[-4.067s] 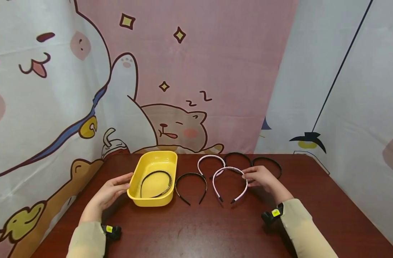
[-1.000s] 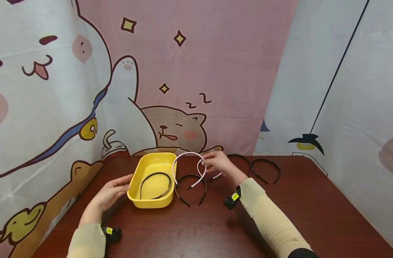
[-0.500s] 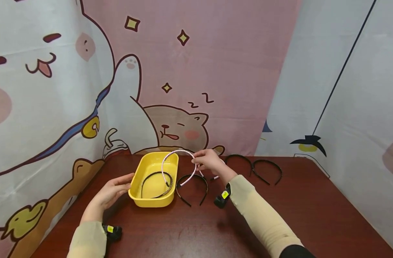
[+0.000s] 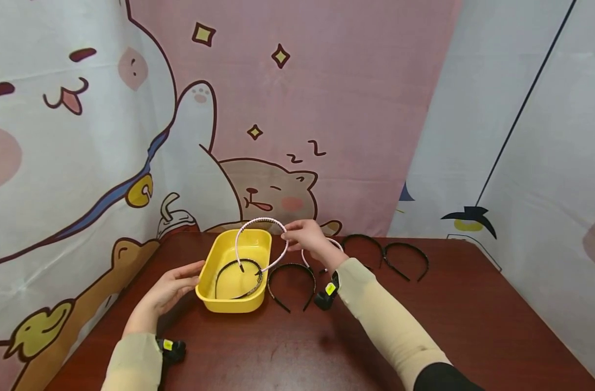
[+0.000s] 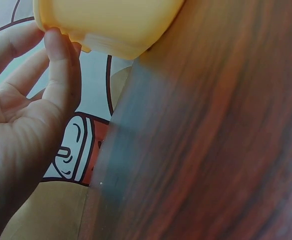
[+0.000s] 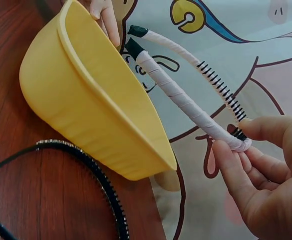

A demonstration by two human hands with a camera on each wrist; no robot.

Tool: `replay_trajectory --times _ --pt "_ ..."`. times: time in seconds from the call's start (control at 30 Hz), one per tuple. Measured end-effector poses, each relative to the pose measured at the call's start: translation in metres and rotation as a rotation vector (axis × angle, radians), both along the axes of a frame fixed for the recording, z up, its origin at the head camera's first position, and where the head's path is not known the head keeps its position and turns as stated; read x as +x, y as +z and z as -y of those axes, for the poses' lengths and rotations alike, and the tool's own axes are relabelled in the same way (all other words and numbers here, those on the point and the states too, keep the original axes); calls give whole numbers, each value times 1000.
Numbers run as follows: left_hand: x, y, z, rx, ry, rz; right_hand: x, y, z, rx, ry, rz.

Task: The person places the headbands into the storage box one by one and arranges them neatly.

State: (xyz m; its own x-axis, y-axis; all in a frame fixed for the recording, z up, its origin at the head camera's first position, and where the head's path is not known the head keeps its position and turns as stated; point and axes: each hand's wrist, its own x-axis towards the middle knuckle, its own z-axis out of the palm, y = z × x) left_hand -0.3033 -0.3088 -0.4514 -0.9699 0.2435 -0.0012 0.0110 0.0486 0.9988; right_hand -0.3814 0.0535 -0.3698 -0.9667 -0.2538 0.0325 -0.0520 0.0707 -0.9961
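Note:
My right hand (image 4: 304, 239) pinches a pale pink toothed headband (image 4: 260, 220) between thumb and fingers at one side of its curve. It is held up over the yellow tub (image 4: 234, 307), its two dark tips pointing down into the tub in the head view. In the right wrist view the pink wrapping of the headband (image 6: 170, 92) shows close up, beside the tub's rim. My left hand (image 4: 168, 290) touches the tub's left rim with relaxed, mostly straight fingers; the left wrist view shows fingertips against the rim's underside. Inside the tub lies a black headband (image 4: 254, 289).
Right of the tub, a black headband with shiny trim (image 4: 291, 265) lies on the brown table (image 4: 287, 358). Behind my right hand is another pink headband (image 4: 335, 244), partly hidden. Two black headbands (image 4: 407, 244) lie farther right. A cartoon-print curtain (image 4: 356, 136) hangs behind the table.
My right hand has carried the pink headband leftward from the table's right side to over the tub. The left hand has stayed at the tub's rim.

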Motion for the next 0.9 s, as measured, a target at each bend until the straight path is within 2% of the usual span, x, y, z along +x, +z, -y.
replay_trajectory --times 0.9 --pt "-2 -3 1 12 -18 -11 0 2 40 18 17 23"
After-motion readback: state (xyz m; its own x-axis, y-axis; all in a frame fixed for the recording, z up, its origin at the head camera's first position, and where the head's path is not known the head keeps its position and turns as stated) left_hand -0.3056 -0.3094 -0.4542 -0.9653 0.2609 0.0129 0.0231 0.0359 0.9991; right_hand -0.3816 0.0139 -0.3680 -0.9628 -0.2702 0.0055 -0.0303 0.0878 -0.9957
